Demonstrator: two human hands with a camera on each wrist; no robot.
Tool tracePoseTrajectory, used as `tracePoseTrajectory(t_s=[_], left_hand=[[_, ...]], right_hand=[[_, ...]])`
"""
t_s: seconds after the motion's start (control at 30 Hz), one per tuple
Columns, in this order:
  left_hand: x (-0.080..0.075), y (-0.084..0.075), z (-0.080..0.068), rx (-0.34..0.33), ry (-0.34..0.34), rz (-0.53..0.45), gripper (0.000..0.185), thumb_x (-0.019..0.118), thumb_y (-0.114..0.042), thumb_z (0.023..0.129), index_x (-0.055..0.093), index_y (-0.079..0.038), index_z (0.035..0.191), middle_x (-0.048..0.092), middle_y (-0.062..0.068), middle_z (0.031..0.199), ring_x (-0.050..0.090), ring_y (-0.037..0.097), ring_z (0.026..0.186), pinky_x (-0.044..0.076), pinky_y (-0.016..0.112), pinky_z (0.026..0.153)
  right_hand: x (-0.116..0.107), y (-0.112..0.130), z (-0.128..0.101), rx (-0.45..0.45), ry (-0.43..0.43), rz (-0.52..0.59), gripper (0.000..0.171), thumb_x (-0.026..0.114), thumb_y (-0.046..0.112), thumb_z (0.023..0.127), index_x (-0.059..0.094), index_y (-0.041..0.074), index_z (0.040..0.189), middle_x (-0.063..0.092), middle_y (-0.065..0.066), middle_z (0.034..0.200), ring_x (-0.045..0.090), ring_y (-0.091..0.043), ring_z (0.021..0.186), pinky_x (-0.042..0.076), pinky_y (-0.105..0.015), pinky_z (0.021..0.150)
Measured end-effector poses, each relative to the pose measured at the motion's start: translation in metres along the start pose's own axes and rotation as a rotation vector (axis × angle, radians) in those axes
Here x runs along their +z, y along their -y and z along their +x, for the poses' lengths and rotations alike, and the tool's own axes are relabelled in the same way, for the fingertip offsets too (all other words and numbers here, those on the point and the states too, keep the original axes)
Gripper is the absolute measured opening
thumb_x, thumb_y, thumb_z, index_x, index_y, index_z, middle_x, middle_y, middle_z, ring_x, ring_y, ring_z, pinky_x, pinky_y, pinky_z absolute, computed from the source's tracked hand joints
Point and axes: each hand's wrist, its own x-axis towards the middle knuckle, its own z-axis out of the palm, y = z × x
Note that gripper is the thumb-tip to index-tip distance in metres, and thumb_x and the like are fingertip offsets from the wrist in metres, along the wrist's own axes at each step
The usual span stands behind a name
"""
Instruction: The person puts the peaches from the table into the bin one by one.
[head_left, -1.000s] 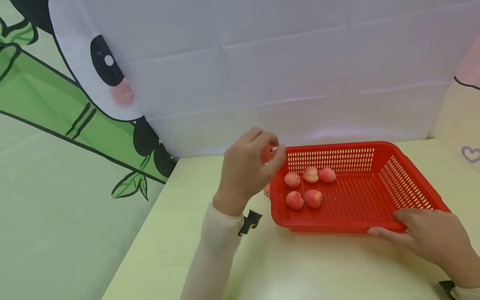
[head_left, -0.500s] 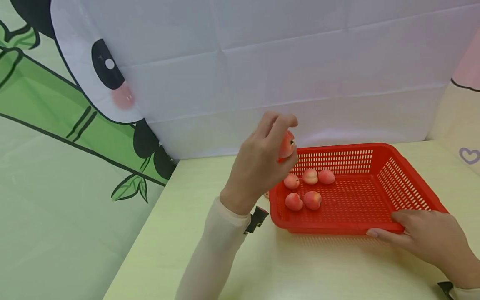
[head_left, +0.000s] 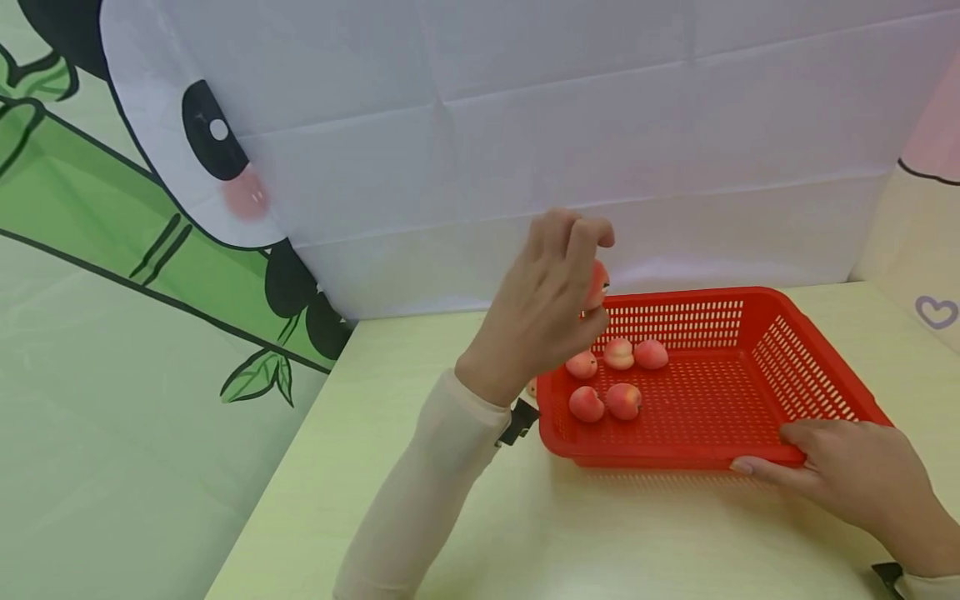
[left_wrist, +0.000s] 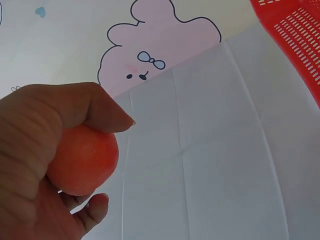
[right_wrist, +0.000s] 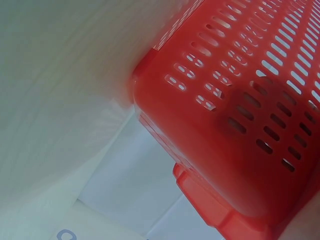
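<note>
My left hand (head_left: pixel 534 312) holds a small red-orange peach (head_left: pixel 597 285) above the back left corner of a red plastic basket (head_left: pixel 712 454). In the left wrist view, the thumb and fingers curl round that peach (left_wrist: pixel 86 161). Several peaches lie inside at the basket's left, among them a pinkish one (head_left: pixel 624 401) near the front. My right hand (head_left: pixel 862 479) grips the front right of the rim, thumb outside and fingers over the edge. The slotted basket wall (right_wrist: pixel 195 135) fills much of the right wrist view.
Outside the basket's left wall, another fruit (head_left: pixel 532 387) is mostly hidden. Basket and fruit stand on a pale yellow table (head_left: pixel 390 417). Behind rises a whitish cloth backdrop (head_left: pixel 562 125) with cartoon prints.
My left hand has moved right and upward with the peach, from the basket's left edge to over its back left corner. The right hand keeps its grip on the rim.
</note>
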Motion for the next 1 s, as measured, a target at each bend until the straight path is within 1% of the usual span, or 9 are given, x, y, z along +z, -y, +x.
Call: tracePoseTrajectory(t_s=[0.1, 0.23, 0.33, 0.47, 0.57, 0.77, 0.83, 0.93, 1.0], left_hand=[[0.003, 0.002, 0.003, 0.02, 0.025, -0.009, 0.036, 0.05, 0.001, 0.085, 0.043, -0.004, 0.121, 0.049, 0.013, 0.108, 0.047, 0.03, 0.101, 0.042, 0.033, 0.094], [0.006, 0.001, 0.007, 0.014, 0.078, -0.045, 0.035, 0.056, 0.001, 0.084, 0.052, -0.004, 0.119, 0.055, 0.01, 0.105, 0.053, 0.027, 0.099, 0.044, 0.03, 0.091], [0.007, -0.001, 0.009, -0.004, 0.126, -0.058, 0.033, 0.06, -0.002, 0.085, 0.059, -0.005, 0.118, 0.06, 0.006, 0.107, 0.058, 0.024, 0.099, 0.046, 0.03, 0.088], [0.011, -0.004, 0.011, -0.012, 0.179, -0.056, 0.027, 0.061, -0.006, 0.092, 0.063, -0.008, 0.118, 0.064, 0.003, 0.112, 0.061, 0.02, 0.101, 0.048, 0.03, 0.085], [0.015, -0.004, 0.012, 0.006, 0.184, -0.082, 0.023, 0.061, -0.007, 0.094, 0.065, -0.009, 0.116, 0.065, 0.003, 0.114, 0.061, 0.019, 0.1, 0.048, 0.028, 0.083], [0.021, -0.005, 0.015, 0.025, 0.183, -0.191, 0.022, 0.061, -0.002, 0.095, 0.069, -0.008, 0.115, 0.062, 0.005, 0.119, 0.06, 0.017, 0.087, 0.046, 0.02, 0.075], [0.023, -0.005, 0.016, 0.021, 0.196, -0.216, 0.025, 0.06, -0.001, 0.096, 0.07, -0.009, 0.117, 0.06, 0.006, 0.12, 0.059, 0.016, 0.089, 0.045, 0.018, 0.073], [0.027, -0.005, 0.018, 0.018, 0.219, -0.24, 0.03, 0.06, 0.001, 0.093, 0.071, -0.01, 0.119, 0.058, 0.005, 0.12, 0.058, 0.016, 0.098, 0.045, 0.017, 0.071], [0.031, -0.006, 0.019, 0.017, 0.239, -0.249, 0.032, 0.059, 0.001, 0.092, 0.071, -0.011, 0.12, 0.057, 0.004, 0.119, 0.056, 0.016, 0.102, 0.045, 0.018, 0.07]], right_hand=[[0.0, 0.0, 0.0, 0.001, 0.002, -0.004, 0.067, 0.075, 0.082, 0.075, 0.039, 0.027, 0.063, 0.026, 0.014, 0.055, 0.025, -0.005, 0.052, 0.019, -0.027, 0.054], [0.001, 0.0, 0.0, -0.001, -0.008, -0.002, 0.067, 0.078, 0.079, 0.074, 0.038, 0.027, 0.062, 0.025, 0.014, 0.055, 0.025, -0.005, 0.051, 0.019, -0.027, 0.054], [0.003, 0.0, 0.0, -0.002, -0.009, 0.003, 0.067, 0.078, 0.079, 0.075, 0.038, 0.027, 0.062, 0.025, 0.014, 0.055, 0.025, -0.005, 0.051, 0.019, -0.027, 0.054], [0.003, 0.0, -0.001, 0.002, -0.004, 0.004, 0.066, 0.077, 0.079, 0.075, 0.038, 0.027, 0.063, 0.026, 0.014, 0.055, 0.025, -0.005, 0.051, 0.02, -0.027, 0.053], [0.003, 0.0, -0.001, 0.008, 0.016, 0.002, 0.065, 0.076, 0.079, 0.076, 0.04, 0.027, 0.064, 0.027, 0.014, 0.055, 0.027, -0.005, 0.052, 0.021, -0.028, 0.053], [0.001, -0.001, 0.0, 0.006, 0.026, -0.002, 0.064, 0.076, 0.079, 0.077, 0.042, 0.026, 0.064, 0.029, 0.014, 0.055, 0.029, -0.006, 0.052, 0.023, -0.028, 0.053], [0.001, 0.0, 0.0, 0.01, 0.036, -0.004, 0.064, 0.076, 0.08, 0.077, 0.043, 0.026, 0.064, 0.029, 0.013, 0.055, 0.029, -0.006, 0.052, 0.024, -0.028, 0.053], [0.0, 0.0, 0.0, 0.017, 0.053, -0.007, 0.064, 0.075, 0.08, 0.078, 0.044, 0.026, 0.065, 0.031, 0.013, 0.055, 0.031, -0.007, 0.052, 0.025, -0.029, 0.053], [0.0, 0.001, 0.0, 0.014, 0.04, -0.006, 0.064, 0.075, 0.08, 0.077, 0.043, 0.026, 0.064, 0.03, 0.013, 0.055, 0.03, -0.006, 0.052, 0.025, -0.029, 0.053]])
